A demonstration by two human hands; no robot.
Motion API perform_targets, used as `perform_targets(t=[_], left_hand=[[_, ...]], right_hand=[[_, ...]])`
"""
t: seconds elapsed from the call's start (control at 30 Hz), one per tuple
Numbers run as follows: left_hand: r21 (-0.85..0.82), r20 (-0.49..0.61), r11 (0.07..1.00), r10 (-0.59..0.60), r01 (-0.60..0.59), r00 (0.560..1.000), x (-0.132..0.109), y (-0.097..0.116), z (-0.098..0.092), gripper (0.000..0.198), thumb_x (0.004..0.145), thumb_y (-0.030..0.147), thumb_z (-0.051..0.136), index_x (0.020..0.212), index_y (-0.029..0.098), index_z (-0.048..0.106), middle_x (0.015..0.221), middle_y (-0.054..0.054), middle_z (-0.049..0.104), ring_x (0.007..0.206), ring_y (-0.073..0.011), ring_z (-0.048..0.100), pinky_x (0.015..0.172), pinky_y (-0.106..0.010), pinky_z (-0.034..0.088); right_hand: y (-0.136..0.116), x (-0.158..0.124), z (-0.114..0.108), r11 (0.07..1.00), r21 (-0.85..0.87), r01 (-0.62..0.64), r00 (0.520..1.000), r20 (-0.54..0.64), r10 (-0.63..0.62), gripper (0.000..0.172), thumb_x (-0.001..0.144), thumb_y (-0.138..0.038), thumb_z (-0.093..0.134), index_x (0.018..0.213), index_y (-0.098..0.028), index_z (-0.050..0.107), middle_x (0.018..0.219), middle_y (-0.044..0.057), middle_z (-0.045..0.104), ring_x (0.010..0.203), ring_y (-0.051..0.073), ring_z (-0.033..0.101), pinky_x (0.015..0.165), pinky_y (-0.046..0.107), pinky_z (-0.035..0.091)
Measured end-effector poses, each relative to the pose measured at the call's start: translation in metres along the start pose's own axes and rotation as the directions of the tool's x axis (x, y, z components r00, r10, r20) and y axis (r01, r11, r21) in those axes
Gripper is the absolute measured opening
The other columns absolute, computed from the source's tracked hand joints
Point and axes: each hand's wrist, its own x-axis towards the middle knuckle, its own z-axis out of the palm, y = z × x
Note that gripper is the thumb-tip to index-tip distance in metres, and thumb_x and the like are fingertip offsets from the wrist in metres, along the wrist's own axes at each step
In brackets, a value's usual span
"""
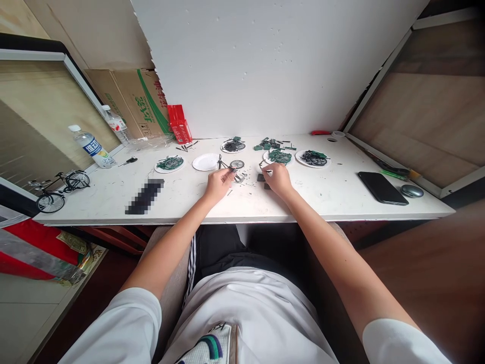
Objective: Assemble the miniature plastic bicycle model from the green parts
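My left hand (219, 186) is closed on a partly built model bicycle, whose spoked wheel (237, 164) sticks out past the fingertips. Its dark frame parts rise above the hand, beside a white paper plate (205, 162). My right hand (279, 179) is pinched at the front of a plate of green parts (279, 155). A small dark piece shows at its fingertips, too small to name. Between the hands lie loose small metal parts (240, 177). Small black blocks (261, 178) sit just under the right fingers.
More plates hold black parts (313, 158), green parts (170, 163) and dark parts (233, 145). A finished model bicycle (62, 188) stands at the left, near a bottle (92, 146) and a screwdriver (129, 161). A phone (382, 188) lies right. A white board (257, 65) closes the back.
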Motion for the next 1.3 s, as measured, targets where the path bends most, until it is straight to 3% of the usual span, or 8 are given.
perform_targets(t=[0.17,0.33,0.47,0.6,0.87,1.03,1.3], left_hand=[[-0.035,-0.001,0.999,-0.027,0.027,1.0,0.0,0.004,-0.001,0.047,0.098,0.062,0.069,0.095,0.016,0.077,0.075,-0.005,0.072,0.057,-0.015,0.067,0.053,-0.025,0.049],[-0.115,-0.031,0.99,-0.091,0.086,0.995,0.002,0.01,-0.002,0.049,0.095,0.064,0.072,0.093,0.016,0.077,0.077,-0.006,0.073,0.059,-0.0149,0.066,0.055,-0.025,0.048],[-0.159,-0.078,0.982,-0.113,0.1,0.991,0.004,0.011,-0.003,0.051,0.093,0.066,0.074,0.091,0.015,0.079,0.075,-0.005,0.07,0.058,-0.0121,0.057,0.055,-0.025,0.044],[-0.168,-0.131,0.985,-0.064,0.042,0.989,0.008,0.009,-0.005,0.054,0.092,0.068,0.074,0.103,0.015,0.083,0.086,-0.006,0.07,0.076,-0.0154,0.062,0.064,-0.026,0.047],[-0.145,-0.148,0.988,-0.067,0.045,0.987,0.01,0.005,-0.011,0.056,0.093,0.07,0.073,0.112,0.019,0.083,0.095,-0.006,0.066,0.064,-0.0105,0.053,0.058,-0.026,0.047],[-0.15,-0.167,0.989,-0.026,0.001,0.986,0.011,0.004,-0.009,0.057,0.093,0.07,0.072,0.114,0.018,0.083,0.109,-0.01,0.069,0.079,-0.0149,0.066,0.077,-0.03,0.059],[0.031,-0.156,0.987,0.163,-0.16,0.974,0.006,0.008,-0.008,0.042,0.099,0.056,0.071,0.115,0.019,0.084,0.107,-0.01,0.066,0.101,-0.0209,0.068,0.092,-0.033,0.06]], right_hand=[[-0.004,0.0,-0.002,0.971,0.226,0.072,0.992,-0.113,-0.047,0.023,0.095,-0.016,0.061,0.103,-0.019,0.082,0.113,0.013,0.082,0.109,0.033,0.074,0.097,0.05,0.058],[-0.02,-0.002,-0.003,0.852,0.491,0.182,0.979,-0.167,-0.112,0.024,0.101,-0.033,0.06,0.111,-0.022,0.079,0.119,0.012,0.081,0.11,0.029,0.075,0.095,0.047,0.061],[-0.031,-0.004,-0.003,0.773,0.616,0.154,0.987,-0.064,-0.146,0.035,0.099,-0.054,0.066,0.109,-0.022,0.079,0.116,0.012,0.08,0.107,0.028,0.074,0.093,0.045,0.062],[-0.035,-0.004,-0.002,0.72,0.687,0.096,0.991,0.0,-0.131,0.046,0.094,-0.065,0.07,0.108,-0.022,0.078,0.109,0.011,0.078,0.096,0.025,0.071,0.089,0.044,0.062],[-0.04,-0.01,-0.008,0.654,0.754,-0.064,0.981,0.169,-0.098,0.047,0.09,-0.063,0.074,0.114,-0.023,0.076,0.106,0.008,0.074,0.092,0.021,0.066,0.08,0.036,0.058],[-0.048,-0.013,-0.013,0.604,0.788,-0.12,0.97,0.222,-0.097,0.046,0.088,-0.061,0.079,0.112,-0.023,0.076,0.098,0.006,0.071,0.087,0.019,0.063,0.078,0.034,0.057],[-0.053,-0.015,-0.015,0.562,0.811,-0.16,0.963,0.254,-0.094,0.044,0.085,-0.058,0.082,0.11,-0.022,0.076,0.099,0.006,0.07,0.092,0.02,0.063,0.086,0.037,0.059]])
